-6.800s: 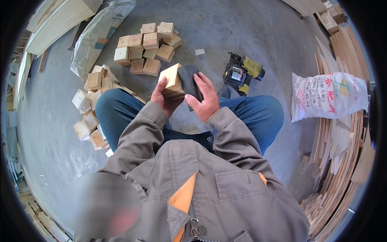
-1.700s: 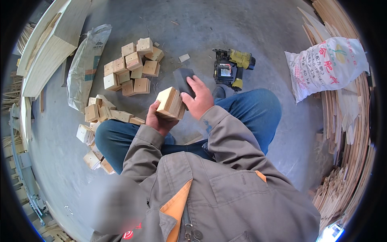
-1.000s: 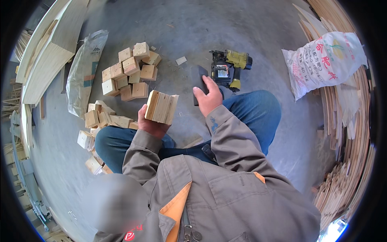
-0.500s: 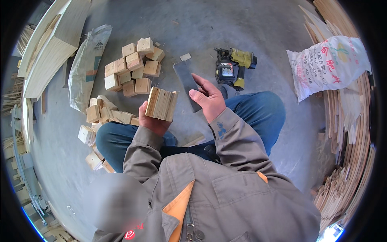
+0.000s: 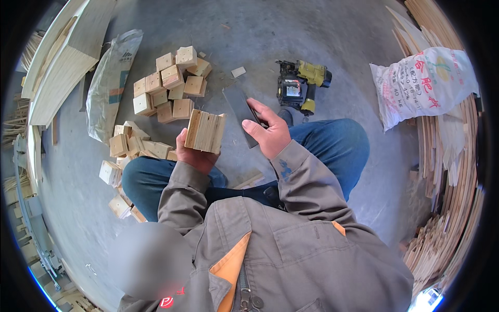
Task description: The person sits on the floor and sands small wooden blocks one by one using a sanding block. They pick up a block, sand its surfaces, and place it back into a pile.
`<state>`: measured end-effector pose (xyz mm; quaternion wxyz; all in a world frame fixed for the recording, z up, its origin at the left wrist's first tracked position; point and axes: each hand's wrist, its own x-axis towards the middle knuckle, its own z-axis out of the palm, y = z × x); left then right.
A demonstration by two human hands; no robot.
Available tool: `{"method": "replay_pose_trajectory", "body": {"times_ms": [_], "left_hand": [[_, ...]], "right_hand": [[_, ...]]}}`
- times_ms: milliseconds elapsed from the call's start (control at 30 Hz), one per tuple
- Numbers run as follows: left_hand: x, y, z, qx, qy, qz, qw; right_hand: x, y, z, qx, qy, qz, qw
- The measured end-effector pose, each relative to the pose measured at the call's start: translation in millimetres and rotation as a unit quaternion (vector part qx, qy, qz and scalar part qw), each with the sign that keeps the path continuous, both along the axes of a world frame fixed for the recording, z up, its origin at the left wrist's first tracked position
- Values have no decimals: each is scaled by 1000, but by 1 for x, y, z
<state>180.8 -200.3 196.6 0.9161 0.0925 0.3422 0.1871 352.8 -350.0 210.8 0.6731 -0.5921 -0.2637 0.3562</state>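
My left hand (image 5: 193,157) is closed round a block of layered plywood (image 5: 205,132), its edge grain facing up. My right hand (image 5: 271,136) grips a flat, dark grey rectangular bar (image 5: 238,109) between thumb and fingers. The bar slants just to the right of the block, with a gap between them. I cannot make out what kind of tool the bar is. Beyond my left hand lies a pile of square wooden blocks (image 5: 171,77), some with small marks on their faces. More blocks (image 5: 118,145) lie beside my left knee.
A yellow and black coil nail gun (image 5: 313,74) lies on the floor beyond my right knee. To the right, a white printed sack (image 5: 423,88) rests on stacked wood strips (image 5: 447,161). A crumpled sack (image 5: 110,88) and plywood sheets (image 5: 67,67) are at the left.
The plywood block has shifted slightly left and tilted a little in my left hand. The dark bar has moved slightly down and left. Both hands keep their hold.
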Motion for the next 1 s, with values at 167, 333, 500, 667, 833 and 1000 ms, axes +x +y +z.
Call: {"method": "replay_pose_trajectory", "body": {"times_ms": [167,333,500,667,833,1000], "left_hand": [[-6,1,-5,11,-34,-18,999],[-8,5,-4,42,-95,-39,994],[-14,4,0,-1,-82,-47,996],[-12,5,-3,9,-107,-61,992],[-10,3,-4,29,-107,-22,994],[-18,8,-10,-32,-153,-60,986]], "right_hand": [[-6,3,13,23,133,61,989],[-14,8,-3,0,197,58,979],[-13,7,2,-82,113,9,990],[-9,6,11,38,144,16,989],[-29,9,1,41,149,75,985],[-24,16,-28,-102,-219,-33,970]]}}
